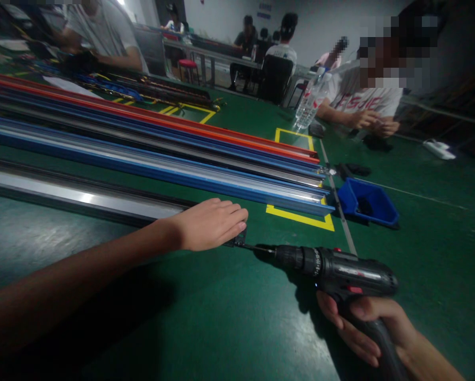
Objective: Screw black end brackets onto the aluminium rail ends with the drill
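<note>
My left hand lies over the right end of a long black and silver metal profile, its fingers wrapped round that end. In my right hand is a black cordless drill with red details, held by its grip and pointing left. The drill's thin bit reaches the profile's end, just below my left fingertips. Whether the tip sits in a screw is too small to tell.
Beyond lie long blue and orange profiles. A blue bin stands at their right end. Water bottles and a person's hands are further back. More people sit behind.
</note>
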A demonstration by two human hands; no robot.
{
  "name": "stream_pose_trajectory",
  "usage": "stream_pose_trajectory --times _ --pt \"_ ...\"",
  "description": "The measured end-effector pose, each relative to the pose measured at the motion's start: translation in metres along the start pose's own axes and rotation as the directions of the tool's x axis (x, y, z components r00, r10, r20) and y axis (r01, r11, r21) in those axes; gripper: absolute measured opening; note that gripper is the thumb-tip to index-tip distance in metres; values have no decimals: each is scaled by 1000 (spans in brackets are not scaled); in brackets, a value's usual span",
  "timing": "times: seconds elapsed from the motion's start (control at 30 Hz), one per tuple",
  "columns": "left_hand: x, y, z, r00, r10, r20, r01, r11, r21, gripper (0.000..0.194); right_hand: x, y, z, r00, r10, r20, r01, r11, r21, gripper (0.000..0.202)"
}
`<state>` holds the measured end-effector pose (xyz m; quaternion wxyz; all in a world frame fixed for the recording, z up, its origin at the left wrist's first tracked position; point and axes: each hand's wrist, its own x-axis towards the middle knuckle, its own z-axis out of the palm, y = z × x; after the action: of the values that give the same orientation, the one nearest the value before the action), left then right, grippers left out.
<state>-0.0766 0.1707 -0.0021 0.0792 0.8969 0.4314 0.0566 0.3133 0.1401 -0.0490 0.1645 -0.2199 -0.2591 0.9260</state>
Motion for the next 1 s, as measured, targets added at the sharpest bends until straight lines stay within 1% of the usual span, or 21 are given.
stream_pose_trajectory --times 0.23,0.37,0.43,0.57,0.67,0.73,0.87,1.0 --pt "0 1 0 1000 -4 15 4 999 33 36 -1 -1 0 1000 -5 -4 5 1000 16 28" --pt "0 1 0 1000 -6 21 6 999 43 36 -1 -1 1 1000 -1 16 0 1000 11 27" --pt "0 1 1 1000 -8 23 6 999 48 36 -2 -2 3 1000 8 -23 -8 1000 -6 26" --pt "0 0 1 1000 -1 15 0 999 53 36 -2 -4 10 989 36 -142 -44 998 -54 25" --pt "0 0 1 1000 1 12 -2 999 53 36 -3 -6 11 988 47 -146 -57 996 -66 26" --pt "0 1 1 1000 -1 14 0 999 51 36 -2 -6 8 993 47 -111 -54 997 -59 27" --pt "0 1 0 1000 -5 16 5 999 53 36 -1 -4 -1 999 23 28 -21 999 -35 30" --pt "1 2 0 1000 -6 19 5 998 61 36 0 -2 -4 998 4 56 -2 999 -32 31"
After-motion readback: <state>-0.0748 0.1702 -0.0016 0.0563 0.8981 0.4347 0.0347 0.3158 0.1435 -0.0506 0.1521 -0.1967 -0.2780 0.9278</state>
